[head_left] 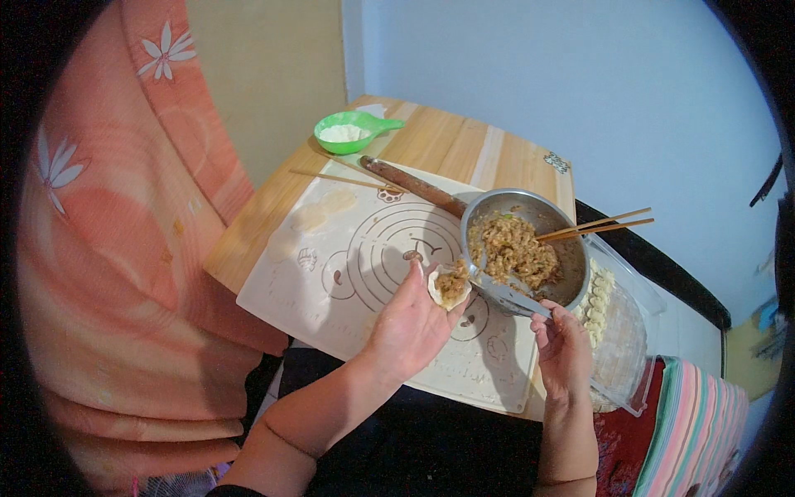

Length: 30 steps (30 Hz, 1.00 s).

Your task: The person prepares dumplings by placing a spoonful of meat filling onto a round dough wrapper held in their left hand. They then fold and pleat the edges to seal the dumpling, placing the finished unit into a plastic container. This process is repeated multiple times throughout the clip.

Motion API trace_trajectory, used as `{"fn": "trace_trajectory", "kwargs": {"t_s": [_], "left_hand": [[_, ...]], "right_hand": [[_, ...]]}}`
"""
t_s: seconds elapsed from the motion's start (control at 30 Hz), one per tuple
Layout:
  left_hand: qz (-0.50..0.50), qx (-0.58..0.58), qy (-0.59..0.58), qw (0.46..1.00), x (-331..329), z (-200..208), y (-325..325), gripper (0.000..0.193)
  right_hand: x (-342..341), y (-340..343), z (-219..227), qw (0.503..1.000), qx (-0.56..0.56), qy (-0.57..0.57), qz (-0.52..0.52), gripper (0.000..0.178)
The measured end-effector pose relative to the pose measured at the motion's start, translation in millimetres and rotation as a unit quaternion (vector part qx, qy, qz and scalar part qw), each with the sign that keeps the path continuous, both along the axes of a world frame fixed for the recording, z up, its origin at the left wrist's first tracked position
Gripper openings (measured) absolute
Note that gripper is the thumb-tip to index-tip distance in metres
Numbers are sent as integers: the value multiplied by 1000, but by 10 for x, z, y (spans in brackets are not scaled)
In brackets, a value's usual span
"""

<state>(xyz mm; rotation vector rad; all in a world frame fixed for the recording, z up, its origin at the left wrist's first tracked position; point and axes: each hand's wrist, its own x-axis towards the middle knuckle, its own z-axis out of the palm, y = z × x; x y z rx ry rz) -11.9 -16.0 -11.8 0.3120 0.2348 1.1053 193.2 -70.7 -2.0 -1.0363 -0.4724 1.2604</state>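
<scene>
My left hand (pixel 404 330) cradles a round dumpling wrapper (pixel 436 293) in its fingers, with a lump of brown filling (pixel 452 285) on it. In my right hand (pixel 566 352) is a flat metal filling spatula (pixel 517 298), gripped by its near end. Its blade points left, across the near rim of a steel bowl (pixel 515 193), close to the wrapper. Inside the bowl is a heap of minced filling (pixel 515 248). A pair of chopsticks (pixel 603 225) leans out over the bowl's right side. Several pale wrappers (pixel 311 218) lie on the mat at left.
A printed white kneading mat (pixel 286 291) covers much of the wooden table (pixel 451 137). On it are a rolling pin (pixel 422 189) and thin sticks (pixel 344 177). Behind stands a green scoop (pixel 338 148) of flour. At right, a clear tray (pixel 623 352) holds several dumplings (pixel 598 302).
</scene>
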Motion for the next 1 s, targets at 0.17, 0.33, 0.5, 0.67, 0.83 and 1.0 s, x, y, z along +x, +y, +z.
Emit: {"fn": "trace_trajectory", "kwargs": {"t_s": [0.17,0.33,0.5,0.67,0.83,1.0], "left_hand": [[-20,-13,11,1000,-8,13,-15,63],[-40,-9,-12,999,-5,-20,2,61],[-38,-27,-21,999,1,8,19,60],[-53,-9,-21,998,-6,43,-16,53],[-40,11,-44,998,-12,71,-14,51],[-22,30,-54,998,-19,40,8,55]], "right_hand": [[71,6,55,999,35,6,-38,28],[186,18,-11,943,142,-289,-85,20],[200,8,31,699,187,-685,-89,15],[167,-22,91,650,242,-712,-109,20],[-16,-304,236,607,361,-697,-127,24],[-189,-328,201,551,386,-735,-84,31]]}}
